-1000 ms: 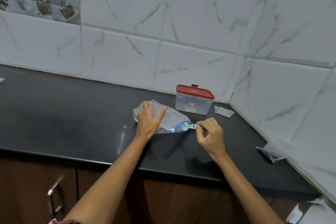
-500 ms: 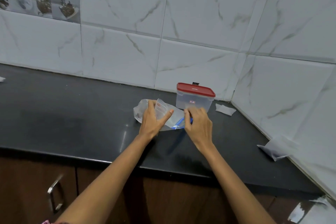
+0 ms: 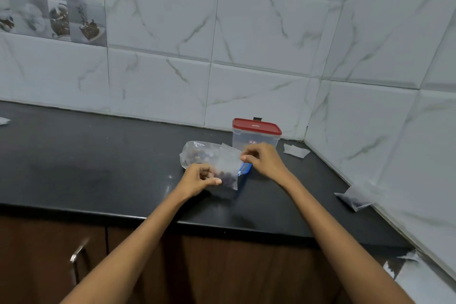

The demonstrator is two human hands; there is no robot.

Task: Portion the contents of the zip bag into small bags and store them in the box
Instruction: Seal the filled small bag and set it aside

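A clear zip bag with a blue zip strip lies on the black counter, with dark bits showing inside. On top of it is a small clear bag with dark contents. My left hand grips the small bag at its near left side, thumb pointing right. My right hand pinches the small bag's far top edge, just above the blue strip. Right behind the hands stands a clear box with a red lid, shut.
A small filled bag leans against the right wall tiles. A paper scrap lies by the corner. Tiled walls close the back and right. Brown cabinets with a metal handle sit under the counter's front edge.
My right hand left the blue zip slider and moved left onto the small bag. My left hand went from lying flat on the zip bag to gripping the small bag's near side.
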